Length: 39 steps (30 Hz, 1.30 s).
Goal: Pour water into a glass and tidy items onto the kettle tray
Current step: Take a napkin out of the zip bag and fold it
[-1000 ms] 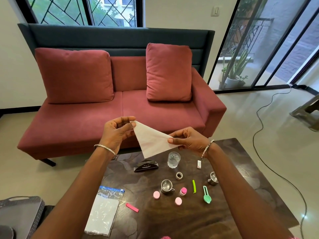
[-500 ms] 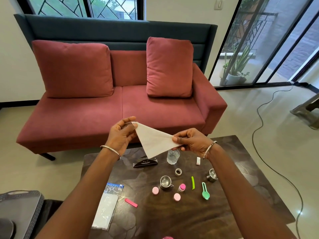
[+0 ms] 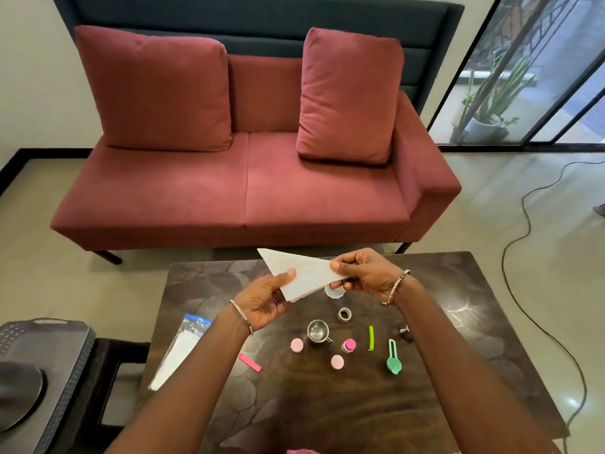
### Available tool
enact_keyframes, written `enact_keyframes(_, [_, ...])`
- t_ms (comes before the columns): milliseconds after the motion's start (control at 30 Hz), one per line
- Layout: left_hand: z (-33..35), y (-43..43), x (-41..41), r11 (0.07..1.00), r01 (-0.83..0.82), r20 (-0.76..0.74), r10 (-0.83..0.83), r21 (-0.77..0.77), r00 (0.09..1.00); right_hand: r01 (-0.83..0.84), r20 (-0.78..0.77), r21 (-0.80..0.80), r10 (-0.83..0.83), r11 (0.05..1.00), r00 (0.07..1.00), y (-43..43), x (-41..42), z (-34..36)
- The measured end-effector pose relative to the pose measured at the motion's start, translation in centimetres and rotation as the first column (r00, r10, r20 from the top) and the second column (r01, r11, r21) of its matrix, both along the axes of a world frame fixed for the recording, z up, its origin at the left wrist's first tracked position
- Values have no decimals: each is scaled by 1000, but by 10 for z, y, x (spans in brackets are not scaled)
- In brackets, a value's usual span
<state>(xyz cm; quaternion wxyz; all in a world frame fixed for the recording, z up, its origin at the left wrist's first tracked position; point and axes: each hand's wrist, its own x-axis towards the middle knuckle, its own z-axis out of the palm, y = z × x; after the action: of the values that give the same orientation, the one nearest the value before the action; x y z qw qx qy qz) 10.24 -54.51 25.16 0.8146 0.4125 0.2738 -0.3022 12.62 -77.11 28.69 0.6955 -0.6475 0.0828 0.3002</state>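
- Head view: both hands hold a folded white napkin [image 3: 304, 273] above the far half of the dark table [image 3: 327, 407]. The left hand [image 3: 265, 306] pinches its near edge, thumb on top and fingers beneath. The right hand [image 3: 363, 273] pinches its right corner between thumb and curled fingers.
- The glass [image 3: 334, 291] stands on the table right under the napkin and the right hand, which hide most of it; only its near rim shows.
- Nearer on the table lie a small ring [image 3: 344, 314], a steel cup [image 3: 317, 331], two pink caps [image 3: 297, 345], a pink-capped bottle [image 3: 349, 345], a green stick [image 3: 371, 338], a green spoon [image 3: 394, 358] and a pink clip [image 3: 250, 363].
- A second metal cup [image 3: 406, 334] is mostly hidden behind the right forearm.
- A plastic bag [image 3: 183, 352] lies at the table's left edge.
- The grey tray [image 3: 65, 355] sits well apart, left of the table, with a dark, blurred object [image 3: 16, 398] on it.
- A red sofa [image 3: 262, 178] stands beyond the table, and a cable [image 3: 523, 290] runs across the floor on the right.
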Motion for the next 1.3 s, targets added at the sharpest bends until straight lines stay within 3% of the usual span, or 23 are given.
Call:
enact_keyframes(100, [-18, -4, 6, 993, -40, -52, 46, 115, 998, 23, -62, -44, -26, 999, 998, -1, 13, -23])
enact_keyframes(300, [-68, -13, 20, 953, -141, -158, 187, 267, 969, 277, -171, -81, -287, 958, 943, 7, 31, -93])
enact_keyframes(567, [-140, -14, 40, 916, -191, -348, 318, 353, 882, 467, -454, -190, -499, 864, 739, 21, 57, -183])
enact_keyframes(933, [-223, -6, 108, 864, -298, -319, 440, 405, 839, 584, -653, -195, -549, 788, 523, 46, 117, -282])
enact_keyframes(1300, [-279, 3, 139, 878, -250, -371, 410, 408, 833, 640, -653, -243, -611, 729, 449, 60, 145, -352])
